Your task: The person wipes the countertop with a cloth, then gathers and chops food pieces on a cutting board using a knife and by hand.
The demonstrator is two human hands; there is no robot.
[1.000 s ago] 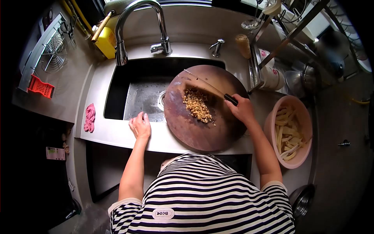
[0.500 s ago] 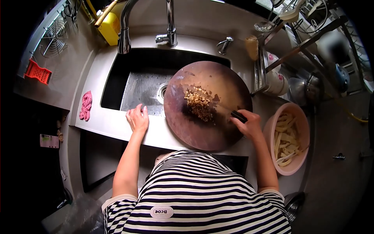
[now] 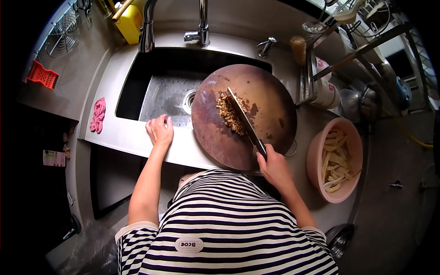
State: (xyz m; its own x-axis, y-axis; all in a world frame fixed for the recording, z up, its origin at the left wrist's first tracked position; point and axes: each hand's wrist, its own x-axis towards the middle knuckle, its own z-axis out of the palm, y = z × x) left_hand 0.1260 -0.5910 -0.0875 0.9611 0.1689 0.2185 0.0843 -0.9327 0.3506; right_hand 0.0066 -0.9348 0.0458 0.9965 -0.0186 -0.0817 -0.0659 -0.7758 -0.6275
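My right hand [image 3: 275, 166] is wrapped round the black handle of a kitchen knife [image 3: 242, 112]. The blade is seen nearly edge-on and lies across the right side of a pile of finely chopped brown food [image 3: 227, 114]. That pile sits on a thick round cutting board [image 3: 275, 103], which covers the right part of the sink. On the counter rim left of the board rests my left hand [image 3: 160, 130], holding nothing, its fingers loosely apart at the sink's front edge.
Behind the board stand the steel sink [image 3: 167, 98] and a faucet [image 3: 201, 27]. A pink basin [image 3: 313, 156] of pale cut strips is at right. A pink cloth [image 3: 97, 115] lies at left, below a red grater-like piece [image 3: 42, 74]. A metal rack [image 3: 311, 91] rises back right.
My right hand has moved left and toward my body. The knife has swung from the pile's right side to a steeper angle, its blade now across the pile. My left hand has stayed put.
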